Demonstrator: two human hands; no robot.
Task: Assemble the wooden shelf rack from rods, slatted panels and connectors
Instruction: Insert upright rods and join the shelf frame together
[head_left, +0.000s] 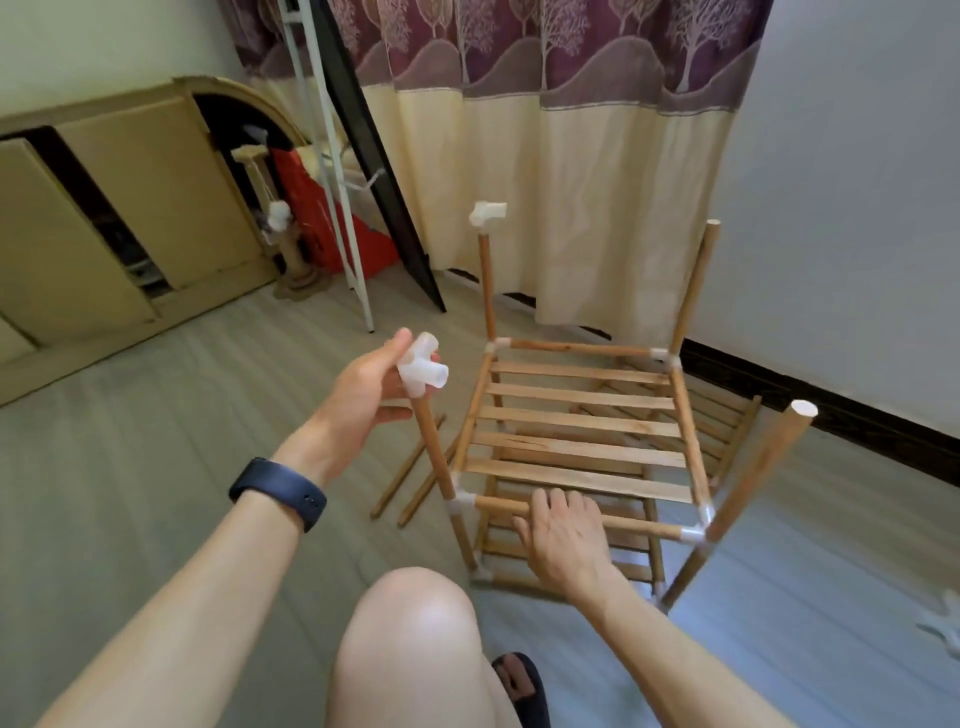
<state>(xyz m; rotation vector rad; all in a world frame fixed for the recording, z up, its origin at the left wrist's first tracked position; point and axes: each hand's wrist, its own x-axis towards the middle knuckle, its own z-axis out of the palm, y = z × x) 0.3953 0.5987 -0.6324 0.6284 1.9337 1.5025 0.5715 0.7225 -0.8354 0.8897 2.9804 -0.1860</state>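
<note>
The half-built wooden rack stands on the floor with a slatted panel (576, 423) framed by rods and white connectors. My left hand (371, 387) holds a white plastic connector (423, 366) on top of the near-left upright rod (434, 447). My right hand (563, 535) grips the front horizontal rod (639, 524). The far-left upright (487, 291) carries a white connector (487, 213). The far-right upright (693, 288) and the near-right upright (761, 467) have bare tops. A lower slatted shelf shows under the panel.
Two loose rods (410, 467) lie on the floor left of the rack. A spare white connector (943, 621) lies at the right edge. My knee (410, 618) is in front. A curtain, a white wall and a dark board stand behind.
</note>
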